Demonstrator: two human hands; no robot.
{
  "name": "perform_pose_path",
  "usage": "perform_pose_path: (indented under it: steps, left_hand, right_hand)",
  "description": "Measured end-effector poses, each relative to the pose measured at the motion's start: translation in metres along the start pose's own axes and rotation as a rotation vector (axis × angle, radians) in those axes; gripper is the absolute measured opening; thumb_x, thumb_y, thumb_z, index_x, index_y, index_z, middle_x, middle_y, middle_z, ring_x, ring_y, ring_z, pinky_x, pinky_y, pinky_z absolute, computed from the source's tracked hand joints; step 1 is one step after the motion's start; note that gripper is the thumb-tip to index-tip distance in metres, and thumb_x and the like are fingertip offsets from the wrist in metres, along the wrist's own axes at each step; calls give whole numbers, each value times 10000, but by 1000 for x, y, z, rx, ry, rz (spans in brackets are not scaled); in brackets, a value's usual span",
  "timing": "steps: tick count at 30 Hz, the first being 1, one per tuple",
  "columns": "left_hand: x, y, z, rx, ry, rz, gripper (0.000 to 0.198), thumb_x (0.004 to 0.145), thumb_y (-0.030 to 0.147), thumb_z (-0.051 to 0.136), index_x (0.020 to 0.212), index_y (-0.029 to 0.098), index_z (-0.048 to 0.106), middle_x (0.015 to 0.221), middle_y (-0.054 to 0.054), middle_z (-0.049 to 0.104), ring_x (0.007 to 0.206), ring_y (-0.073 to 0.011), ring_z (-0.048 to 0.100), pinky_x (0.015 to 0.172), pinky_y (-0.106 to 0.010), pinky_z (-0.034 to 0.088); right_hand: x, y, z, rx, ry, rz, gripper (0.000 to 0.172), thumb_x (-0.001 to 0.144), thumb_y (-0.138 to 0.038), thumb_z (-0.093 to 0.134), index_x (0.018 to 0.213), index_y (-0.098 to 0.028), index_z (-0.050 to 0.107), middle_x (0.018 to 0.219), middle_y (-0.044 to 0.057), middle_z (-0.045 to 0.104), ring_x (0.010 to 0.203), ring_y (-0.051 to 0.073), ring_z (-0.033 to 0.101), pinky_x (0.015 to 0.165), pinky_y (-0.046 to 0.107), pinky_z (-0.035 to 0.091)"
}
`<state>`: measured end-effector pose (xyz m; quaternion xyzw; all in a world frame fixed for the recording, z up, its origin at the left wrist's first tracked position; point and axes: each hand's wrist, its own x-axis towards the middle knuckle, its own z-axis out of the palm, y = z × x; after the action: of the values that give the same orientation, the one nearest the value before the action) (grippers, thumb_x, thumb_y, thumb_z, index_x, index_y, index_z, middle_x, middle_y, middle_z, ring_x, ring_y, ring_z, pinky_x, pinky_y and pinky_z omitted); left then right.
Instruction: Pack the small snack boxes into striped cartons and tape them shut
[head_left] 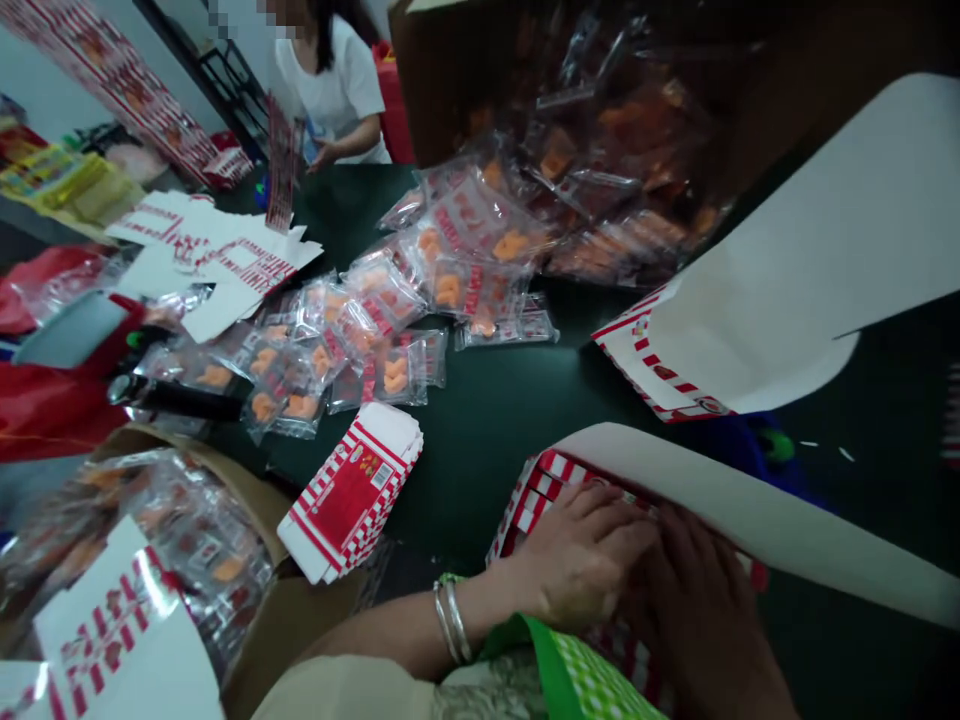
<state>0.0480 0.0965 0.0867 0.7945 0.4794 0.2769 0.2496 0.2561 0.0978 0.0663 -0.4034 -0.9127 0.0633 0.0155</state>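
My left hand (pixel 581 555) lies palm down on a red-and-white checkered carton (pixel 540 485), its fingers stretched toward the right. Beside it, partly in shadow, my right hand (pixel 701 600) rests on the same carton with its fingers extended. The two hands meet over the carton and hide much of its surface. A long white cardboard flap (pixel 720 500) rises along the carton's far side. To the left lies a stack of flat red-and-white printed boxes (pixel 356 490). Nothing is visibly gripped in either hand.
Clear packets with orange pieces (pixel 450 290) lie across the dark green table (pixel 472 400). A cardboard box (pixel 251 530) of packets stands at lower left. Printed white sheets (pixel 217 255) lie at back left, an opened carton (pixel 720 340) at right. A person (pixel 349 95) is across the table.
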Motion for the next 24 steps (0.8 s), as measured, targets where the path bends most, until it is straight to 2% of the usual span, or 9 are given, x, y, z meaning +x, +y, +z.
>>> perform_pose_path:
  steps: [2,4,7,9,13,15,18,21,24]
  left_hand:
    - [-5,-1,4,-66,-6,-5,391,924,250,420,1256,106,567,1323,-72,602,1273,-239,470,1117,-382,358]
    - [-8,-5,5,-121,10,10,377,934,254,397,1221,113,597,1290,-73,627,1251,-224,502,1114,-362,370]
    - [-15,-8,4,-136,77,-26,391,936,222,354,1203,95,610,1211,-117,666,1228,-202,537,1112,-331,374]
    - [-18,-8,5,-82,65,-65,422,955,285,354,1261,88,567,1265,-137,632,1294,-228,483,1129,-368,352]
    - [-17,-10,16,125,-178,-96,796,873,630,468,1412,49,390,1484,-175,411,1435,-338,238,1180,-489,206]
    - [-14,-17,23,213,-283,-95,879,839,676,486,1427,35,361,1513,-188,358,1443,-348,208,1188,-493,151]
    - [-11,-26,29,275,-336,-70,892,845,680,468,1442,31,333,1530,-192,322,1445,-349,202,1186,-497,125]
    - [-18,-28,24,271,-356,-102,838,866,644,468,1459,69,323,1539,-178,312,1453,-352,176,1179,-515,115]
    - [-35,-26,20,248,-434,-121,837,867,649,451,1491,118,278,1562,-174,250,1462,-360,135,1167,-546,115]
  right_hand:
    - [6,-5,8,-90,37,-35,853,855,-267,409,1528,-157,-103,1564,215,179,1304,459,384,995,641,364]
    - [4,-2,9,-116,35,-72,845,853,-309,407,1528,-110,-62,1574,233,106,1323,465,335,988,635,363]
    - [0,6,-1,-133,-19,-138,834,864,-395,406,1522,-57,21,1521,267,220,1311,437,351,990,585,382]
    - [-1,9,-8,-126,-65,-142,824,878,-438,394,1513,-34,58,1460,280,324,1297,413,381,991,546,397]
    - [3,7,4,-155,-74,-73,835,913,-541,320,1499,-10,53,1383,308,424,1258,424,430,961,569,399]
    - [7,6,17,-192,-71,-59,815,921,-557,318,1499,-36,75,1363,294,463,1216,414,473,931,568,413]
    - [14,3,26,-188,-40,-51,775,915,-550,358,1469,-41,173,1364,286,472,1214,394,483,938,551,416]
    - [15,-4,8,-146,-2,-26,642,900,-462,431,1388,-55,343,1356,266,482,1244,391,459,960,551,411]
    - [7,-13,-20,-54,-102,8,366,900,-262,470,1237,-131,530,1251,190,578,1163,334,530,910,480,470]
